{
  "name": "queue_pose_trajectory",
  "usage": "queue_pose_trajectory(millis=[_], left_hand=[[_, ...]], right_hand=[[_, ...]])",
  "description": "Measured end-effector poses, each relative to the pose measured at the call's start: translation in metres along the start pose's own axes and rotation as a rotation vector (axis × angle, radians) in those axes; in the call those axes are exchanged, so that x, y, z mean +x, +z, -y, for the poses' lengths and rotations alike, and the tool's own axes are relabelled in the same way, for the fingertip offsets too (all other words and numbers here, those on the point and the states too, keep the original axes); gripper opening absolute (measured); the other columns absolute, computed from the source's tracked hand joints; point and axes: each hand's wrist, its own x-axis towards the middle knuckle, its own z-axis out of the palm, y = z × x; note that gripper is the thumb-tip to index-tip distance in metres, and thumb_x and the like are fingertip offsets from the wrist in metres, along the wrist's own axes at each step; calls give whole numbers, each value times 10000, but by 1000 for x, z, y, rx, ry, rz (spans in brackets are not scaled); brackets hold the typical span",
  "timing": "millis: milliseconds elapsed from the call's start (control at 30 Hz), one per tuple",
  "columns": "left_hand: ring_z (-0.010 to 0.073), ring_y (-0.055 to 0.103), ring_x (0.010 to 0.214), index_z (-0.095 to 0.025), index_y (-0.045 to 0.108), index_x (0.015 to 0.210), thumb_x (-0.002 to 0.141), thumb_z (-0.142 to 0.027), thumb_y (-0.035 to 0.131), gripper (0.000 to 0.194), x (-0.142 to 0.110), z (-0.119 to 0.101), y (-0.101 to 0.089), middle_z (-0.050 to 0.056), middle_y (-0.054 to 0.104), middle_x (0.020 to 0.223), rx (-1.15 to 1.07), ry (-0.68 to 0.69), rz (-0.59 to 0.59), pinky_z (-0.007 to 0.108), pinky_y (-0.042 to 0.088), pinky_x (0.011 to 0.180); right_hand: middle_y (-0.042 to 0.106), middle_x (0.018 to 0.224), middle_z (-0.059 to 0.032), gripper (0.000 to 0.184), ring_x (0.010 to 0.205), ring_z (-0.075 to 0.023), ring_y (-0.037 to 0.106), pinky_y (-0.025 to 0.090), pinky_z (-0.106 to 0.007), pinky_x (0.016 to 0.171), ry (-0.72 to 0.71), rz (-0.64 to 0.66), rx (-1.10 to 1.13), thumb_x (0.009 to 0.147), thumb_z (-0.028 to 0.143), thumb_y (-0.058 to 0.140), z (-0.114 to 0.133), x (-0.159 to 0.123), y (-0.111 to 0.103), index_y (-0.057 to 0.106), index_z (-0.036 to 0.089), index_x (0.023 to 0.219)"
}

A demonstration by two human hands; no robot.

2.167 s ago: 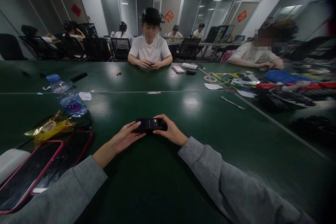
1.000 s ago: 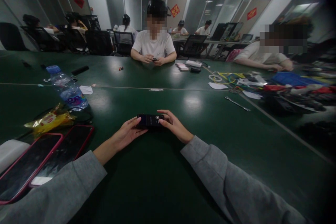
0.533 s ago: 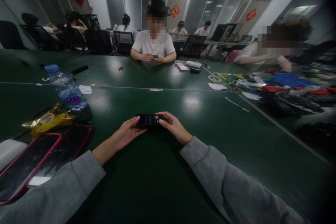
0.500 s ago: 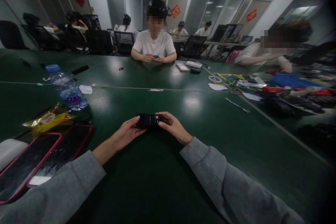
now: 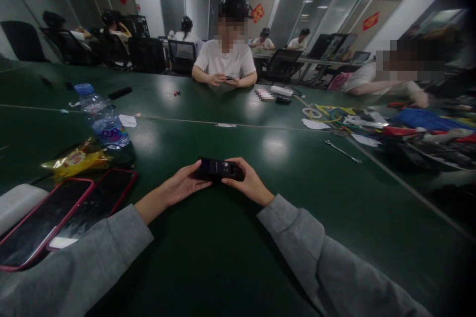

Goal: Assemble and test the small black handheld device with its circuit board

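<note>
A small black handheld device with a lit screen (image 5: 217, 167) is held between my two hands above the green table (image 5: 208, 252). My left hand (image 5: 183, 185) grips its left end, thumb on the top corner and fingers underneath. At the other end, my right hand (image 5: 250, 182) has its index finger along the far edge and its thumb at the near edge. White marks glow on the screen, too small to read. Closest to my left arm lie two phones with red edges, one phone (image 5: 40, 220) partly overlapping the other phone (image 5: 98, 203).
On the left are a water bottle (image 5: 106, 121), a yellow wrapper (image 5: 78, 158) and a white case (image 5: 20, 203). A wrench (image 5: 342, 151) lies to the right, near tangled cables (image 5: 327, 113). Across the table sits a person (image 5: 226, 62) holding a small dark object.
My right thumb has slid off the screen's face down to the device's near edge. The whole view has shifted slightly, so things appear a little farther right.
</note>
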Motion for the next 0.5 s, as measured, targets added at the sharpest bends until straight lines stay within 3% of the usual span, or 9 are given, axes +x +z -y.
queue_pose_trajectory(millis=[267, 500], left_hand=[[281, 598, 1135, -104, 524, 1195, 859, -232, 632, 375, -1, 0, 6, 155, 607, 1199, 33, 36, -24, 427, 427, 1049], [269, 633, 1076, -105, 501, 1217, 837, -169, 642, 410, -4, 0, 13, 162, 615, 1184, 60, 63, -97, 426, 443, 1030]], right_hand=[[598, 1091, -46, 490, 1048, -218, 592, 467, -431, 956, -22, -4, -22, 727, 326, 762, 0, 0, 0, 512, 243, 1141], [579, 1136, -44, 486, 1086, -211, 577, 461, -427, 978, -27, 15, 9, 744, 316, 748, -2, 0, -2, 507, 246, 1160]])
